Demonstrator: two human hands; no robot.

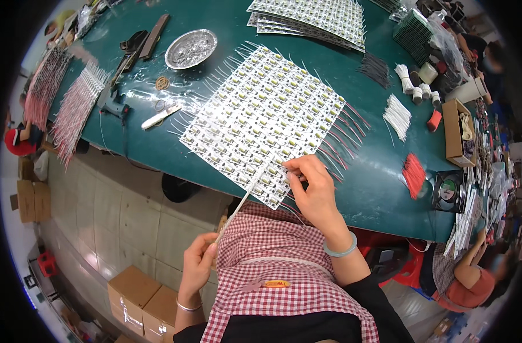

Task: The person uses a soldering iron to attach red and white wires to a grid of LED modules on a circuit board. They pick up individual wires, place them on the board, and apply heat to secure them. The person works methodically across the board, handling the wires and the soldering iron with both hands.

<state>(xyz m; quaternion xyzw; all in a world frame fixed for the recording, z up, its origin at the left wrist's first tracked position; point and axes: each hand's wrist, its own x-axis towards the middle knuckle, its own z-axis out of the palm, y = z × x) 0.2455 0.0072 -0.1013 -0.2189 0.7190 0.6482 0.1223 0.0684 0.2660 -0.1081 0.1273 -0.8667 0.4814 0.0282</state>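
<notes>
A large white circuit-board panel (238, 123), covered with rows of small yellow-green parts, lies tilted on the green table. Thin white wires stick out along its far left edge, red and white ones along its right edge. My left hand (199, 260), below the table edge, is closed around the lower end of a long thin whitish stick (238, 210). The stick slants up across the panel's near corner. My right hand (313, 186) rests at that corner with thumb and forefinger drawn together on the panel; whatever lies between the fingertips is too small to make out.
Beyond the panel stand a metal bowl (190, 49) and stacked panels (318, 20). A white-handled knife (161, 116) and glue gun (113, 104) lie left. White wire bundles (397, 117), red wires (413, 175) and a cardboard box (459, 134) sit right. Co-workers are at both sides.
</notes>
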